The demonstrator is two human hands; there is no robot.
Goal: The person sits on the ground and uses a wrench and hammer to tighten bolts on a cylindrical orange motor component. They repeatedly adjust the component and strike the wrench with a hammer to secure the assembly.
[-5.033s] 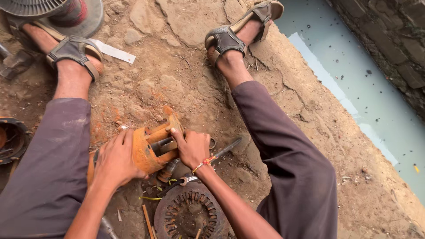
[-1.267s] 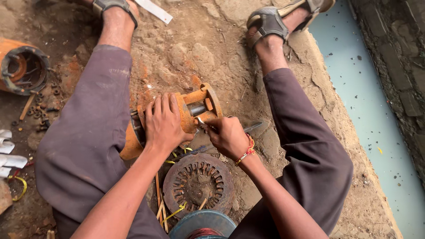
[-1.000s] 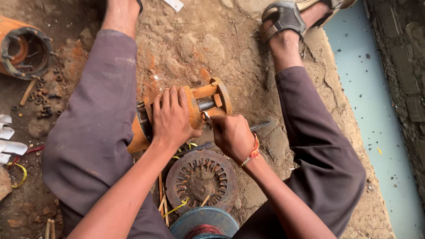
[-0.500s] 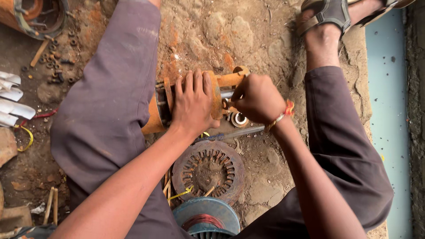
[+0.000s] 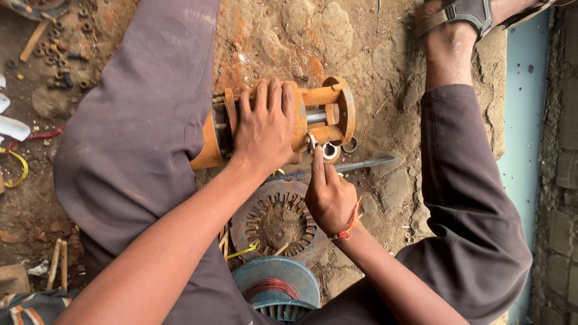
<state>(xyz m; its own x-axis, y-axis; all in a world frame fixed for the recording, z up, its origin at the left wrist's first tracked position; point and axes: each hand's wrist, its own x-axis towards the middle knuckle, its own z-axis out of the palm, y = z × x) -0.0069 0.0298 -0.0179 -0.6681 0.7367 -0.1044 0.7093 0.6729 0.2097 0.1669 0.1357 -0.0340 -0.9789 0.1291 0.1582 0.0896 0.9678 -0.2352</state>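
Observation:
My left hand point(image 5: 265, 123) lies flat over the top of a rusty orange motor housing point(image 5: 319, 114), which lies on its side on the dirt between my legs. A steel shaft shows inside the housing's open frame. My right hand point(image 5: 328, 195) is just below the housing, with thumb and forefinger pinched on a small metal ring point(image 5: 312, 142) at the housing's lower edge. A round metal bush point(image 5: 330, 151) lies on the ground right beside it. A long thin steel tool point(image 5: 361, 164) rests on the dirt under my right fingers.
A round rusty stator disc point(image 5: 274, 219) lies near my lap, with a blue spool of red wire point(image 5: 277, 289) below it. Small nuts and washers point(image 5: 63, 33) are scattered at the upper left. A pale blue strip point(image 5: 518, 150) and a brick wall point(image 5: 560, 168) run along the right.
My right hand has come off the housing's end and dropped below it, fingers now pinched at its lower edge. My left hand stays on the housing. The view has shifted.

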